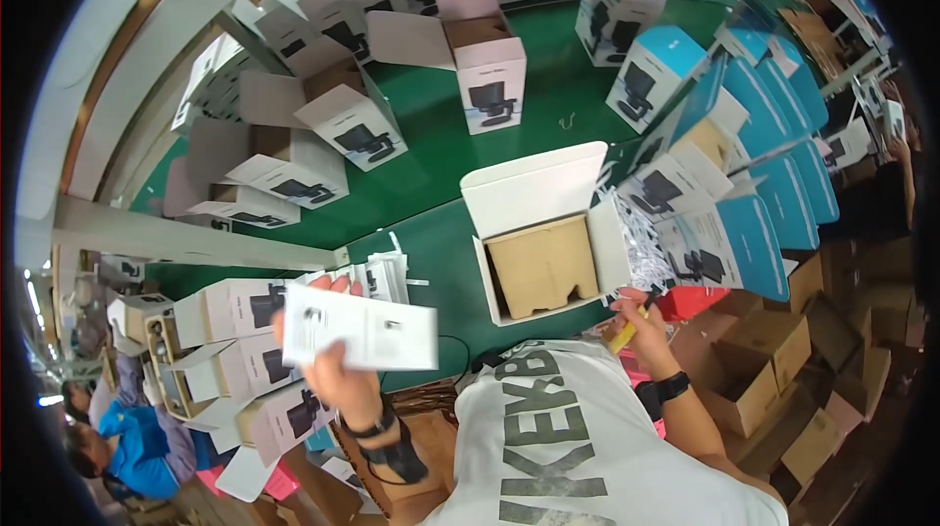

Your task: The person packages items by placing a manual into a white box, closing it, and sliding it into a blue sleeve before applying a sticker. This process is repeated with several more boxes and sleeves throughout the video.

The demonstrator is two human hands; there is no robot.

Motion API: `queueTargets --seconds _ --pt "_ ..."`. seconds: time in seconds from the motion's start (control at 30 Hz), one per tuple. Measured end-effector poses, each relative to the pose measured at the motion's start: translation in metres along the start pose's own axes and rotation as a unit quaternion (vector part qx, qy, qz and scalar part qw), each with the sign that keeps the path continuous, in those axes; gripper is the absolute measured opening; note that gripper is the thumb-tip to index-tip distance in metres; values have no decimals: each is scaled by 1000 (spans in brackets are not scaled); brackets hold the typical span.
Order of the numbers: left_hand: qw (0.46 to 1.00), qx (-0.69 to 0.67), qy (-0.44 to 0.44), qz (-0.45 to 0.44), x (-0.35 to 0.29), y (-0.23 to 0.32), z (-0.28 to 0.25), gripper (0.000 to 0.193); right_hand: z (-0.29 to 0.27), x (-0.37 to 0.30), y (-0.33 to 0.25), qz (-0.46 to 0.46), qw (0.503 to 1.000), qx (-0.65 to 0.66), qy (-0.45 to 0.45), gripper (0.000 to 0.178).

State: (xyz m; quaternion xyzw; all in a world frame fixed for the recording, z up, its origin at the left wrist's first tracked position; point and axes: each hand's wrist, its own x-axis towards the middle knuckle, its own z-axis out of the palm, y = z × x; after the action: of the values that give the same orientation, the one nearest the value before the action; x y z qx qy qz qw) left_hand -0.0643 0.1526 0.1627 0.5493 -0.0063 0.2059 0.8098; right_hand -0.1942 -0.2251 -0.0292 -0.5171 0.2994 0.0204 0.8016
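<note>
My left hand (338, 384) is closed on a white printed leaflet (403, 338), with the thumb on its face and the fingers behind it. Beyond it, a pile of similar white leaflets (390, 276) lies on the green table. At the middle stands a white carton (534, 178) with raised flaps, a brown moulded cardboard insert (543, 266) filling it. Beside this carton's near right corner, my right hand (641, 328) grips a slim yellow tool (623, 336); its exact kind cannot be made out.
Several open printed boxes (493, 85) stand along the far and left sides of the green table (421, 154). Boxes with blue flaps (754, 242) crowd the right, near shredded white paper (638, 242). Brown cartons (774, 350) lie lower right. A person in blue (147, 448) is at the lower left.
</note>
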Motion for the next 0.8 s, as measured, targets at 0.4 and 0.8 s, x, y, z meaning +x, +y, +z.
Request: queueTargets --seconds 0.4,0.8 --pt "724 539 -393 178 -22 -24 74 86 -2 19 -13 -72 984 -158 -44 25" --pt "619 596 -460 222 -55 -98 96 96 104 22 -90 -325 889 -300 -119 40"
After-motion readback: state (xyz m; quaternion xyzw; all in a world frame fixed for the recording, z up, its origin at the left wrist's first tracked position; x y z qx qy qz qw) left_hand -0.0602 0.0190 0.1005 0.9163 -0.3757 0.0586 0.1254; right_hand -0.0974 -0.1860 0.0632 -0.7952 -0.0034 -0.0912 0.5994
